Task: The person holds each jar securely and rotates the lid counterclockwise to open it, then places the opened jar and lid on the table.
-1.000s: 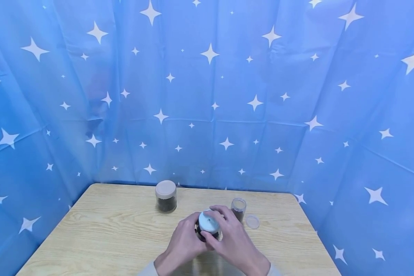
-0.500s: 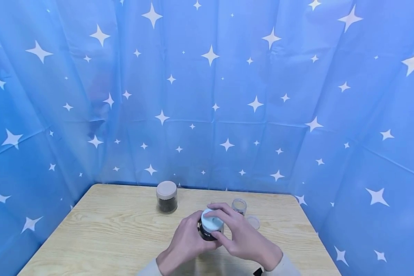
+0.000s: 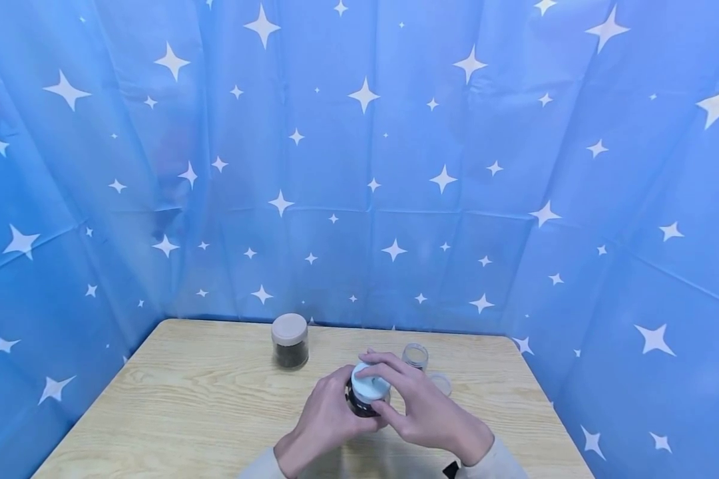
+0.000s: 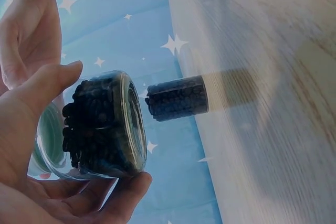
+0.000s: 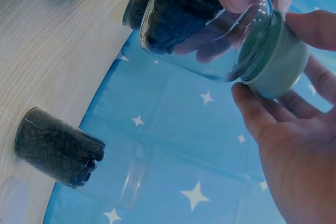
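Observation:
A clear jar (image 4: 100, 124) partly filled with dark beans is raised over the table. My left hand (image 3: 329, 414) wraps round its body, thumb on one side and fingers on the other. The jar's pale green lid (image 5: 286, 59) sits on its mouth. My right hand (image 3: 428, 412) grips the lid's rim between thumb and fingers. Behind my right hand stands an uncovered narrow clear jar (image 5: 58, 148), also holding dark beans. Its clear round lid (image 3: 440, 384) lies flat on the table beside it.
A wider jar (image 3: 290, 340) with a pinkish-beige lid and dark contents stands at the back left of the wooden table (image 3: 174, 386). A blue curtain (image 3: 359, 166) with white stars surrounds the table's back and sides.
Both hands and the jar have shifted slightly right. My right wrist has swung outward to the right, fingers still on the lid, covering more of the narrow jar.

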A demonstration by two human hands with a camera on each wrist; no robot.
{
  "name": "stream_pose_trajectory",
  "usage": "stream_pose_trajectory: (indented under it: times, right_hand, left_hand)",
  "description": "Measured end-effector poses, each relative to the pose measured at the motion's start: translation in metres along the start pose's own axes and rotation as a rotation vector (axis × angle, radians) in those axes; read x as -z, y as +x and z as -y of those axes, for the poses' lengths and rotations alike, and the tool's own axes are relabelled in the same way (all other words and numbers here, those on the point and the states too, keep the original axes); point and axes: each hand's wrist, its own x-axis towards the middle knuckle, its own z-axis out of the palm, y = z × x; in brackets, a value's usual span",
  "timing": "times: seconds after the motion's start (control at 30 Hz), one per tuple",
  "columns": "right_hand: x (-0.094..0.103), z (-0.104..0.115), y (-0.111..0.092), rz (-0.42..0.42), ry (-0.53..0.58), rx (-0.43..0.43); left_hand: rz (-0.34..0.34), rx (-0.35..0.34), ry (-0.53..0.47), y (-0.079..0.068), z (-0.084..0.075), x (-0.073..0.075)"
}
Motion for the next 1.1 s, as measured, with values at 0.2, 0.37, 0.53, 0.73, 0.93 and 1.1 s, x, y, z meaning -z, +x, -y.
stream_pose_trajectory:
  times: [0.2,0.37,0.53,0.73,0.93,1.1]
  right_hand:
    - [-0.001,0.001,-0.001,0.011,0.008,-0.022]
    - [-0.002,0.003,-0.001,-0.004,0.0,-0.029]
    - [-0.005,0.004,0.0,-0.051,-0.023,-0.051]
    - [-0.01,0.008,0.001,-0.149,-0.113,-0.081]
    - [-0.017,0.016,0.005,-0.219,-0.166,-0.119]
    - [-0.022,0.018,0.009,-0.229,-0.199,-0.17]
  left_hand:
    - [0.0,0.004,0.0,0.0,0.0,-0.001]
    - [-0.002,0.011,0.004,0.0,-0.001,0.001]
    - [-0.002,0.013,0.008,0.0,-0.002,0.002]
    - [-0.011,0.012,0.015,0.001,-0.001,0.002]
    - [-0.035,-0.001,0.046,0.001,0.002,0.002]
    - [-0.043,-0.008,0.053,0.002,0.004,0.002]
